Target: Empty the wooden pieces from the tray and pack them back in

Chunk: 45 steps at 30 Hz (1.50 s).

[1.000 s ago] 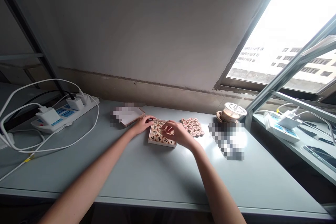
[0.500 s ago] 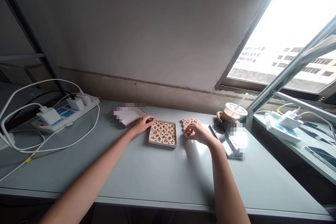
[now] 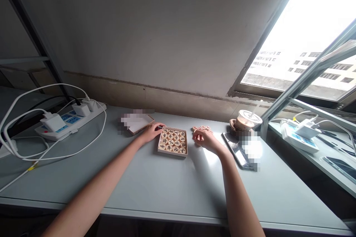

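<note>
A shallow square box holds rows of round wooden Chinese chess pieces with dark characters. At its far left corner lies my left hand, fingers stretched out and touching the box edge. My right hand is to the right of the box, fingers curled together over a cluster of Chinese chess pieces with red characters. The hand covers part of that cluster. Whatever its fingertips hold is hidden.
An open box lid lies left of the box. To the right are a phone and a lidded drink cup with a straw. A power strip with chargers and looping white cables occupies the table's left side.
My right hand has moved slightly left, its fingers curling closer together over the red pieces. My left hand stays at the box corner.
</note>
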Available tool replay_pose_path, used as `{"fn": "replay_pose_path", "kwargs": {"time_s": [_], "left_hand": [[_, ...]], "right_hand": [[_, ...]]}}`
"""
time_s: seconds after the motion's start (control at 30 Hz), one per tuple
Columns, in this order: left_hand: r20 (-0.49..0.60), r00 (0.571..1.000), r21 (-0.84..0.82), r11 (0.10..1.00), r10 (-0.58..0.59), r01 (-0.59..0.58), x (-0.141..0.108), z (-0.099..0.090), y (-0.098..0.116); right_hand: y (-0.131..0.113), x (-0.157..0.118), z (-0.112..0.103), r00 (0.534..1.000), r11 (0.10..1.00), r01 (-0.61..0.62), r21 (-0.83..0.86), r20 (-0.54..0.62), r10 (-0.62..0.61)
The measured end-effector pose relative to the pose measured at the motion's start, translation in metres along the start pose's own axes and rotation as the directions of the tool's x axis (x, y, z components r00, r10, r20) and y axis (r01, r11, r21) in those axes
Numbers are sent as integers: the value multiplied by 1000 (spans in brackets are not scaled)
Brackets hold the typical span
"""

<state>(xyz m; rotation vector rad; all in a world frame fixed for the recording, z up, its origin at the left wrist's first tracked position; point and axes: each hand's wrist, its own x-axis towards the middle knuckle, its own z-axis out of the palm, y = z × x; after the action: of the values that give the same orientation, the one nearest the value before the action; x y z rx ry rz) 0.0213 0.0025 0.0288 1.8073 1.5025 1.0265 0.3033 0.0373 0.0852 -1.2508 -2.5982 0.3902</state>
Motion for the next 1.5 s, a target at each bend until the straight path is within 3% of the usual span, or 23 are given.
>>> {"fn": "replay_pose_path", "kwargs": {"time_s": [0.1, 0.23, 0.37, 0.53, 0.83, 1.33, 1.43, 1.5], "left_hand": [[-7, 1000, -8, 1000, 1, -1, 0, -1, 1], [-27, 1000, 23, 1000, 9, -9, -1, -4, 2], [-40, 999, 67, 998, -12, 15, -2, -5, 3], [-50, 999, 70, 998, 6, -2, -3, -3, 4], [-31, 998, 99, 994, 51, -48, -1, 0, -2], [-28, 999, 76, 996, 46, -44, 0, 0, -3], [-30, 999, 80, 996, 38, -35, 0, 0, -1], [-29, 999, 85, 996, 43, -40, -1, -1, 1]], "right_hand": [[-20, 7, 14, 984, 994, 84, -76, -151, -95], [-44, 15, 35, 966, 943, 103, -316, -196, -171], [-50, 17, 44, 964, 898, 7, -440, -236, -123], [-48, 17, 51, 957, 884, -99, -457, -289, -42], [-45, 21, 54, 951, 944, -155, -290, -302, 63], [-44, 21, 48, 953, 979, -63, -195, -303, 1], [-34, 24, 42, 924, 993, -56, -102, -382, 13], [-26, 28, 37, 900, 996, -90, 20, -427, 89]]}}
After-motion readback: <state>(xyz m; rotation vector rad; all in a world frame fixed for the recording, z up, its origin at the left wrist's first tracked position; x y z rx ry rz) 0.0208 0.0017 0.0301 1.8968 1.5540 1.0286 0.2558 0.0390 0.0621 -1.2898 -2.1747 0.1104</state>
